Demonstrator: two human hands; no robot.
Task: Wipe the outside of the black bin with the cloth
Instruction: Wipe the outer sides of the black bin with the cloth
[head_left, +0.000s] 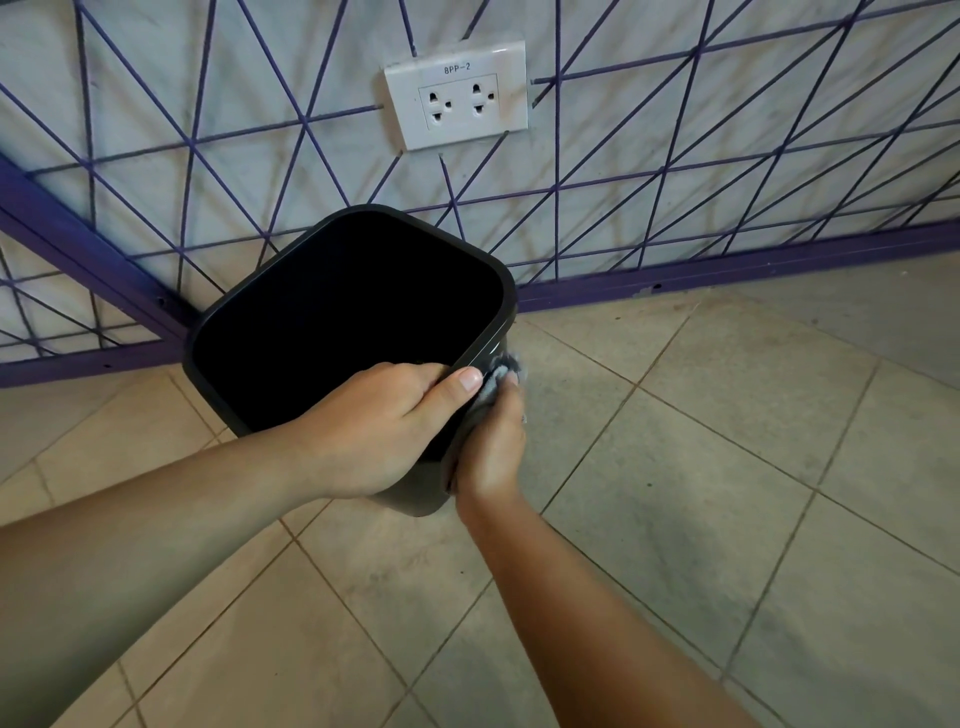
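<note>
Most cloth (497, 378) hidden behind bin (470, 291).

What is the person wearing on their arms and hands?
Nothing that shows. Both forearms are bare right to the picture's edge, with no sleeves in view. The left hand and right hand have no gloves, and no rings, watch or bracelets can be seen. The left thumbnail is short and unpainted.

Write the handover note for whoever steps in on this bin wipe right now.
Left hand: grips the near rim of the black plastic bin, holding it tilted by the wall with purple lines.
Right hand: holds the grey cloth against the bin's right outer side, just under the rim.
Done: cannot tell how much has been wiped.
Left: wipe the remaining outer sides.
</note>
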